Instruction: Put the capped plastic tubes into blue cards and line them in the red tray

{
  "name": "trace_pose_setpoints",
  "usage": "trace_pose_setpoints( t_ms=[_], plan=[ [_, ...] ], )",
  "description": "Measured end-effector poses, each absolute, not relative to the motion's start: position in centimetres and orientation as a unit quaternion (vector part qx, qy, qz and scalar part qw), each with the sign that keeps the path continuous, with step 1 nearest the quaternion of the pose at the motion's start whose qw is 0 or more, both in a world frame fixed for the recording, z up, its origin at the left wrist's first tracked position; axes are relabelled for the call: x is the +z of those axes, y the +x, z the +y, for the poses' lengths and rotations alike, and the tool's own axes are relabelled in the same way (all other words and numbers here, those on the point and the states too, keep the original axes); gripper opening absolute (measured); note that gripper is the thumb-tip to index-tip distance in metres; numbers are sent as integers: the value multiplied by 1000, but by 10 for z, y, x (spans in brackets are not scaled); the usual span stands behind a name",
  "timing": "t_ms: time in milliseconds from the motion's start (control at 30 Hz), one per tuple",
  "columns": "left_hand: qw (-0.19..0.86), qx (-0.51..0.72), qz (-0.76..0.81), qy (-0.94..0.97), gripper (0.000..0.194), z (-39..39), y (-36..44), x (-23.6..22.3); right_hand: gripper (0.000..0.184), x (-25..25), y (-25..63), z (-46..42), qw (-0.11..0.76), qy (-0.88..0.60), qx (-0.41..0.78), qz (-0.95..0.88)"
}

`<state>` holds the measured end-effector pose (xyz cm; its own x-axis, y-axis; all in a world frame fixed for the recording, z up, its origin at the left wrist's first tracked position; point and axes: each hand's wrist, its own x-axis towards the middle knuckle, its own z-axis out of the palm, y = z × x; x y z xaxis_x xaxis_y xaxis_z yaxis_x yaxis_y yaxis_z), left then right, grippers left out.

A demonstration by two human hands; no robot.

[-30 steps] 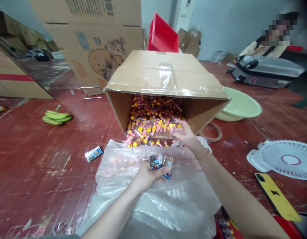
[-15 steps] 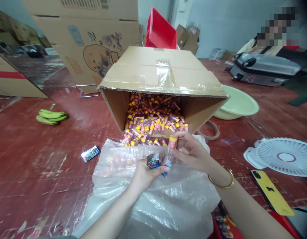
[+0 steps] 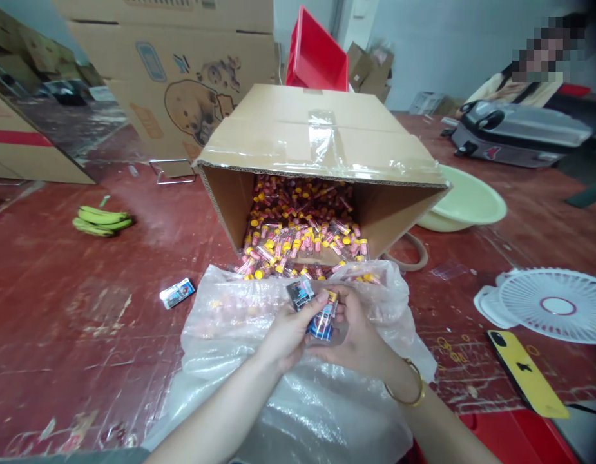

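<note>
Small printed packets, one dark [image 3: 300,292] and one blue [image 3: 321,325], are pinched under the thumb of my left hand [image 3: 285,328]. Beside that thumb shows the yellow cap of a clear plastic tube [image 3: 332,298], mostly hidden behind the blue packet. My right hand [image 3: 358,328] curls around the tube and packet from the right, its thumb low and apart from them. Below both hands spreads a translucent plastic sheet [image 3: 288,412]. Many yellow-capped tubes [image 3: 305,241] with pink contents spill from a cardboard box [image 3: 278,138] lying on its side.
On the red floor lie another blue packet [image 3: 177,294] and bananas [image 3: 103,221] at left. To the right are a pale green basin [image 3: 466,200], a white round lattice lid [image 3: 558,322] and a yellow phone [image 3: 527,374]. A person [image 3: 534,90] sits behind a grey suitcase [image 3: 520,135].
My right hand has brought the yellow-capped tube down and left against the packets in my left hand. The blue packet now faces up more fully. The view has shifted slightly.
</note>
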<state>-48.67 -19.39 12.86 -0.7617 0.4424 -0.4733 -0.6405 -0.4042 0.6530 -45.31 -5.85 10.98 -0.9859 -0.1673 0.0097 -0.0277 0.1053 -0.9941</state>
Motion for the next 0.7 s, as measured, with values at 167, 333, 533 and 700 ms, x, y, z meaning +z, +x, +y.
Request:
trace_pose_setpoints(
  t_ms=[167, 333, 533, 700],
  plan=[
    [339, 816, 463, -68, 40, -197, -483, 127, 64, 100, -449, -64, 0, -24, -693, 721],
    [335, 822, 458, -43, 33, -198, -480, 127, 65, 104, -447, -64, -2, -16, -690, 724],
    [327, 829, 451, -44, 32, -195, -479, 127, 61, 107, -444, -68, 0, -14, -703, 711],
    [334, 815, 470, -55, 36, -196, -479, 122, 61, 106, -444, -62, -17, -30, -694, 719]
  ],
)
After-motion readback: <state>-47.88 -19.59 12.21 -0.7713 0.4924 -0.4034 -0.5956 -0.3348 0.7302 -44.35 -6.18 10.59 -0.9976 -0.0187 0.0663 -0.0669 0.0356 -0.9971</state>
